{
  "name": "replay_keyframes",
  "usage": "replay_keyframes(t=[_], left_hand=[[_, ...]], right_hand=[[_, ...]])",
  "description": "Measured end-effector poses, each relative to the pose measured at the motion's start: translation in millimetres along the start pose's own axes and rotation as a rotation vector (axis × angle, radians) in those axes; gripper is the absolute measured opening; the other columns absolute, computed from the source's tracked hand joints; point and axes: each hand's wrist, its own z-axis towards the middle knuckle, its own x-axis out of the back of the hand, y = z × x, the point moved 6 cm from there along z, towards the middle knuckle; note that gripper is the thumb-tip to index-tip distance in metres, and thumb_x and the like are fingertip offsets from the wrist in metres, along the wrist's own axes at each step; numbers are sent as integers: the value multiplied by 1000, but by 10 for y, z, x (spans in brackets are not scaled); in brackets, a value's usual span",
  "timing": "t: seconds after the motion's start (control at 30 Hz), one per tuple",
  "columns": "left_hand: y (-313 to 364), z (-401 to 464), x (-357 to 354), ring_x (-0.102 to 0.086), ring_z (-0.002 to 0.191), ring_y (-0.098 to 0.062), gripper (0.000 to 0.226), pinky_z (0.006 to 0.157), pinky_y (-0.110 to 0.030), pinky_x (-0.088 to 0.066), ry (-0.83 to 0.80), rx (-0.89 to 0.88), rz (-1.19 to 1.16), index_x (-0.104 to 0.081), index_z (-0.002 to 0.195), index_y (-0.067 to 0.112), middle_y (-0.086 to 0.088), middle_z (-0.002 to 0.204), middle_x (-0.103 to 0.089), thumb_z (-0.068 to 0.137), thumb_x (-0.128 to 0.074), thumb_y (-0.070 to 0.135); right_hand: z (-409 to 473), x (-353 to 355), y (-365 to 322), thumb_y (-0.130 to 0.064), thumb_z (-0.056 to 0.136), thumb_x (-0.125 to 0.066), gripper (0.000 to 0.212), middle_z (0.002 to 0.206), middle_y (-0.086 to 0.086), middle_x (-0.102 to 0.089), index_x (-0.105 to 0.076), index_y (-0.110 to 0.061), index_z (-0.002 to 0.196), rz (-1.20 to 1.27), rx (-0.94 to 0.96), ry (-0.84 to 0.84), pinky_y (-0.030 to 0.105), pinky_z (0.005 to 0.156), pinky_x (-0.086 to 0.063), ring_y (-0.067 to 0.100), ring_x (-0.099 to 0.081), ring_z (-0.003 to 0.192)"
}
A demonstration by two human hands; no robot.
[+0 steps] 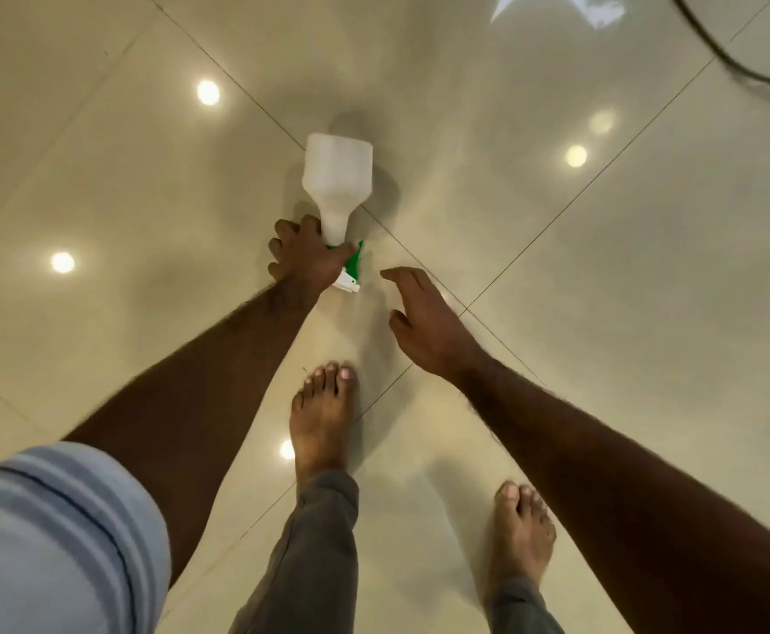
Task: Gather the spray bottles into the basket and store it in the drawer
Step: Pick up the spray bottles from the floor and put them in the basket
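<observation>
1. Glossy beige floor tiles (602, 313) fill the view, crossed by thin dark grout lines and dotted with several round reflections of ceiling lights.
2. One spray bottle (338, 183) is in view: a white translucent body with a green and white trigger head, its base pointing away from the person and its head toward them, over the spot where grout lines cross. Whether it rests on the floor or is lifted just clear of it cannot be told.
3. One left hand (306, 254) grips the bottle at its neck, just above the green trigger; the fingers (282, 231) are curled and clamped around it.
4. One right hand (424, 322) hovers just beside the trigger head, not touching it, holding nothing, its fingers spread apart and slightly bent.
5. Two bare forearms reach down from the lower corners; a rolled light blue sleeve (54, 533) covers the left upper arm.
6. Two bare feet stand on the tiles below the hands, the left foot (323, 418) ahead of the right foot (522, 533), both under grey trouser legs.
7. One dark cable (735, 61) curves across the floor at the upper right, well apart from the bottle.
</observation>
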Motion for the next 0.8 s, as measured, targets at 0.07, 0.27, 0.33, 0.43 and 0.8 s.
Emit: replay_keyframes(t=[0.07,0.27,0.33,0.43,0.8], left_hand=[[89,-25,36,-44,123,-35,52,97,-47,-37,1,-20,58,-55,120,15,-11,131,-43,84,-66,50],[405,-891,516,-63,96,-30,38,88,-42,-39,-58,-349,235,-56,102,17,-4,103,-65,84,-68,48],[553,-1395,792,-63,91,-28,36,83,-40,-39,-103,-477,349,-57,101,20,-2,99,-64,81,-71,47],[850,-2201,1178,-64,88,-26,31,81,-39,-39,-173,-717,569,-59,104,25,1,99,-61,82,-70,43],[2664,-5117,2593,-64,109,-22,60,93,-41,-45,-324,-1419,708,-52,137,21,0,127,-64,85,-73,40]], right_hand=[[-4,142,1,-2,93,-49,56,150,9,-38,-37,-8,148,6,0,26,30,113,-35,23,-39,138],[-535,765,-284,-1,86,-58,61,144,11,-41,-41,-9,144,2,5,176,33,106,-43,28,-43,131],[-902,1012,-534,-5,83,-63,65,145,9,-42,-42,-12,144,-111,10,236,38,105,-44,29,-41,131],[-1507,1280,-903,-24,80,-71,77,157,8,-33,-37,-16,149,-371,18,228,46,120,-24,31,-28,145],[-4075,2534,-1683,-38,87,-70,46,121,7,-67,-59,-17,126,262,-299,259,43,96,-48,28,-61,110]])
